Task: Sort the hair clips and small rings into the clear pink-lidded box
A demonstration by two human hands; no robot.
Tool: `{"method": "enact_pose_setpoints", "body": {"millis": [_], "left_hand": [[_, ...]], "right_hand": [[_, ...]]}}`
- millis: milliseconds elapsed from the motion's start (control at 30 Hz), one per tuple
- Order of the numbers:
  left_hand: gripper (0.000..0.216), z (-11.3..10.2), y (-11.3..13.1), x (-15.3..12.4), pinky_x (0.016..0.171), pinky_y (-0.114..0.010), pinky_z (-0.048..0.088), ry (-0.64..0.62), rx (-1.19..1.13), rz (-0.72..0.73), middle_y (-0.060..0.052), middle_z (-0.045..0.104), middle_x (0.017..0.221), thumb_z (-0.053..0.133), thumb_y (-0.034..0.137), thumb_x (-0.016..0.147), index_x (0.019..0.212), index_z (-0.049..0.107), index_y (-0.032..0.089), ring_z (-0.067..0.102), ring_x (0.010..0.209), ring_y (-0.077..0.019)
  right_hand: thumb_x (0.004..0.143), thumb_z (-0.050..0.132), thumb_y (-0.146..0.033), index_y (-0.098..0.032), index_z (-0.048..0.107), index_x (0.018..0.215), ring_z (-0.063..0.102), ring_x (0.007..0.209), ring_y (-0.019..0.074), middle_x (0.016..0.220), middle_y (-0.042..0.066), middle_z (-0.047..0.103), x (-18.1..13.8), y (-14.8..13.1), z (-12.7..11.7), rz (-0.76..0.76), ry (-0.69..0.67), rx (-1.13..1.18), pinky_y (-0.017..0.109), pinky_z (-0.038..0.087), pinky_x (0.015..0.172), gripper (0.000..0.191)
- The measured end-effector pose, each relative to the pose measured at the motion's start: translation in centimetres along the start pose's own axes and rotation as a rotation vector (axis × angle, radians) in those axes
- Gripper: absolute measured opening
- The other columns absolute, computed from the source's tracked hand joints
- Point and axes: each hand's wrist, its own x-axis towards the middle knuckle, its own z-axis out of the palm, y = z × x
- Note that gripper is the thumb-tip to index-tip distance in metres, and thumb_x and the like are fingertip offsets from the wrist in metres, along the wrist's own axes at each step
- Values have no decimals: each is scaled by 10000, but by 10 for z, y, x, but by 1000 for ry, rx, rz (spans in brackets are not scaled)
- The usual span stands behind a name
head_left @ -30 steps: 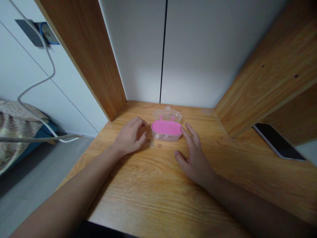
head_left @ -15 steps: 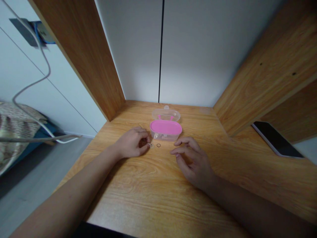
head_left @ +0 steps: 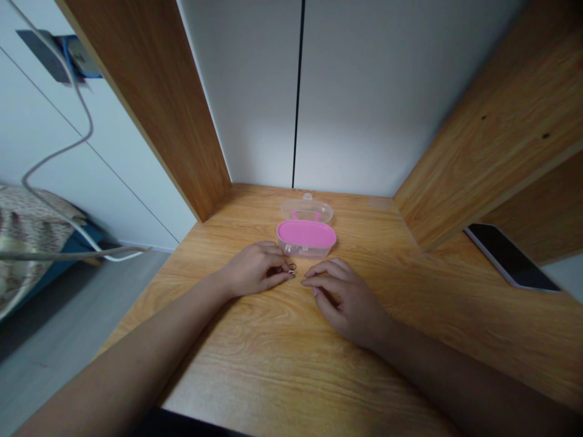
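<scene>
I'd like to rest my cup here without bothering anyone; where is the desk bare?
Bare wood: between the pink box and the right side panel, and the desk toward its near edge. Crowded: the middle, where left hand and right hand meet at a small ring before the box.

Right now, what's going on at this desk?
A person works bare-handed at a wooden desk. The left hand has its fingertips at a tiny dark ring just in front of a small pink box whose clear lid lies open behind it; whether it has a grip is unclear. The right hand rests curled beside the ring, holding nothing.
</scene>
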Motion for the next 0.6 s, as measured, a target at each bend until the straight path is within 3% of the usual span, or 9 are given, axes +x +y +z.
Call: {"method": "enact_pose_setpoints", "body": {"millis": [367,600], "left_hand": [[211,-4,-5,-1,852,-344,509,37,105,-35,-71,731,954,567,326,974,923,726,198,671,920,-205],[226,-12,-5,-4,845,-348,496,12,192,-57,-76,716,950,497,278,975,969,704,187,659,904,-212]], "right_hand": [[861,549,-96,-256,718,1121,596,1117,238,1152,55,711,0,-1,0,-17,-107,-58,477,488,987,349],[926,539,-185,-286,607,1343,421,1394,290,1434,14,599,-2,-4,-1,-86,-264,-182,547,374,1116,434]]}}
